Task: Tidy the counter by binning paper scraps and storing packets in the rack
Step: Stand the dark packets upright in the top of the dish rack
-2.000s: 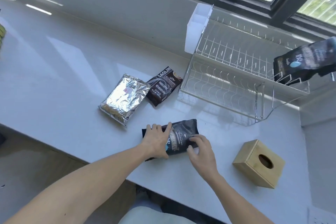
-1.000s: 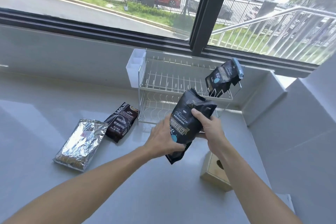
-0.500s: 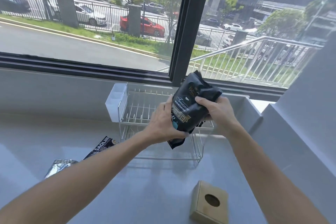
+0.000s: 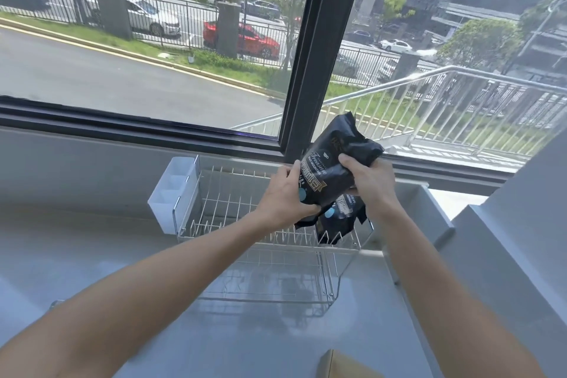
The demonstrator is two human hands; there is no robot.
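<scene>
Packet: the black packet (image 4: 334, 169) hangs in the air above the rack's right end, tilted with its top toward the window. I cannot tell whether it touches the wires.
Left hand: the left hand (image 4: 283, 196) has its grip curled round the packet's lower left edge, thumb on the face. It probably carries the weight and steers the bottom edge.
Right hand: the right hand (image 4: 368, 181) has its grip wrapped over the crumpled upper right part, likely to stop the soft top flopping.
Rack: the wire rack (image 4: 233, 202) stands on the worktop (image 4: 92, 255) under the window. Its top-tier tines form slots that hold flat bags on edge.
2nd packet: the 2nd packet (image 4: 340, 218) stands in the rack's right-end slots, just below the held one, so a neighbouring slot is the likely target.
Caddy: a white caddy (image 4: 173, 190) hangs on the rack's left end, well apart from the hands.
Box: a box (image 4: 343, 365) lies in front of the rack, mostly cut off.
Stage: storing, mid-placement. No scraps or bin are in view.
Risk: the bottom edge may snag a tine or tip the 2nd packet.
</scene>
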